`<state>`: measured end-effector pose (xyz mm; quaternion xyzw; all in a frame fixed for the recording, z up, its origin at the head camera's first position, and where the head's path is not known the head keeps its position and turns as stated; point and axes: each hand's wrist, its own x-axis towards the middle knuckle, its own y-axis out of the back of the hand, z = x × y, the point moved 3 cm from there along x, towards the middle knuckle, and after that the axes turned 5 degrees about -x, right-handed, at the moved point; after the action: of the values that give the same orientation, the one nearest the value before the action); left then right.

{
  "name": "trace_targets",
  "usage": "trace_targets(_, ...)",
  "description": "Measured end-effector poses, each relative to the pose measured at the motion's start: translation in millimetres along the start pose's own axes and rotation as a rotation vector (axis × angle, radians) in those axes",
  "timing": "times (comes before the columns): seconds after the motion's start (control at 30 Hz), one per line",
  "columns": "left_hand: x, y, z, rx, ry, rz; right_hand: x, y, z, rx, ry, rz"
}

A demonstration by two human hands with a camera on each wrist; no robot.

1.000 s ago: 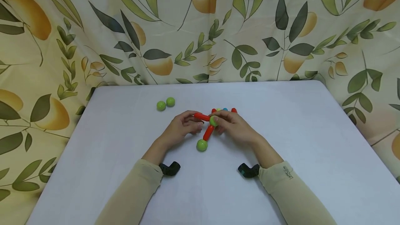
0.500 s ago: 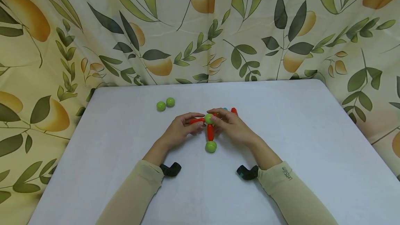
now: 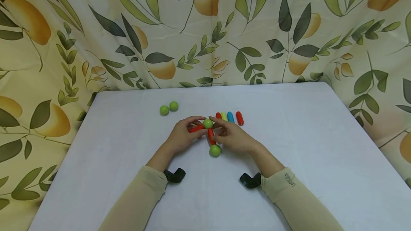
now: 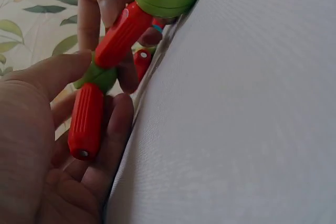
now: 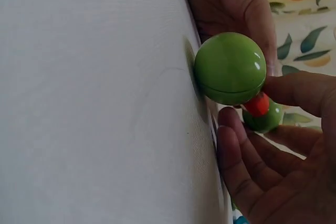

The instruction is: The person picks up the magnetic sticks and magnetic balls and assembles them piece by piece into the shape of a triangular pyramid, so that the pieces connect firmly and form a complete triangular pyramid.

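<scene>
Both hands hold one joined piece of red rods and green balls over the middle of the table. My left hand (image 3: 183, 133) grips the left red rod (image 4: 86, 121), its thumb at the upper green ball (image 3: 208, 123). That rod lies along the fingers and shows a small metallic dot in its free end. My right hand (image 3: 236, 136) pinches the second red rod (image 3: 211, 136) between thumb and fingers, with one fingertip at the upper ball. A lower green ball (image 5: 230, 68) sits on the near end of the second rod, low over the tabletop.
Behind the right hand lie a red rod (image 3: 218, 115), a yellow-green rod (image 3: 224, 116), a blue rod (image 3: 230, 117) and another red rod (image 3: 239, 118). Two loose green balls, the nearer one (image 3: 164, 110) and the farther one (image 3: 174, 106), lie back left on the white table (image 3: 289, 117).
The joined piece has shifted left and turned, so its lower rod now slants down to the right. My right hand moved left with it, uncovering the row of rods behind.
</scene>
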<state>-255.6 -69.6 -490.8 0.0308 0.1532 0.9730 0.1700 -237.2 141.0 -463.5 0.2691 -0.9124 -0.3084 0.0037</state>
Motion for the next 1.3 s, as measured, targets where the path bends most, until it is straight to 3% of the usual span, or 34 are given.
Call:
trace_targets(0.13, -0.8, 1.5, 1.3, 0.107, -0.055, 0.029, -0.4, -4, 0, -0.042, 0.008, -0.010)
trace_targets(0.37, 1.1, 1.5, 1.0, 0.189, -0.117, 0.034, -0.2, 2, -1, -0.094, 0.007, 0.034)
trace_targets(0.47, 1.4, 2.2, 0.8, 0.227, -0.117, 0.055, -1.7, 16, 0, -0.137, -0.026, 0.160)
trace_targets(0.6, 2.6, 3.4, -0.4, 0.273, -0.105, 0.087, -7.2, 41, 9, -0.231, -0.112, 0.413)
trace_targets(0.7, 3.3, 4.8, -2.4, 0.293, -0.086, 0.115, -10.6, 55, 20, -0.301, -0.207, 0.501)
trace_targets(0.87, 3.4, 6.0, -5.5, 0.299, -0.070, 0.142, -10.6, 61, 34, -0.352, -0.304, 0.433)
trace_targets(1.0, 3.2, 5.9, -6.9, 0.299, -0.075, 0.141, -9.7, 60, 38, -0.367, -0.295, 0.398)
trace_targets(1.3, 3.2, 6.8, -5.4, 0.287, -0.085, 0.140, -8.1, 59, 39, -0.383, -0.288, 0.415)
